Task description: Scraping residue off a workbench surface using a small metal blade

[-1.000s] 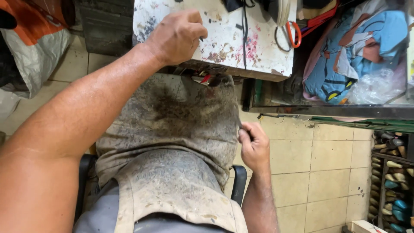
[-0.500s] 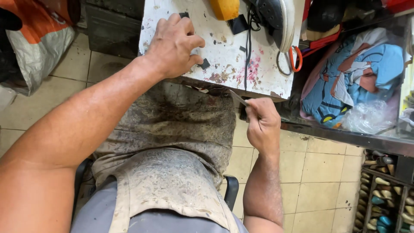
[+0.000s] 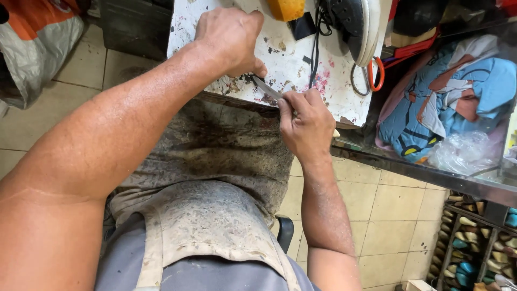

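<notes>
The right hand (image 3: 308,125) grips a small knife (image 3: 267,89) at the near edge of the white board (image 3: 293,64). The left hand (image 3: 229,40) is curled, pressing down on the board just left of the blade. A black shoe (image 3: 353,24) lies at the far right.

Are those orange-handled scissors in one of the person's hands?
No, the orange-handled scissors lie on the white board beside a shoe, apart from both hands.

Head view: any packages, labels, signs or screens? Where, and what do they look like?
No labels, signs or screens.
Clear plastic bag: right of the board, crumpled, see-through, on blue and orange printed cloth.
Sack: top left on the floor, grey and orange, bulging.
Right hand holds a thin blade at the board edge; left hand presses on the white stained board.
</notes>
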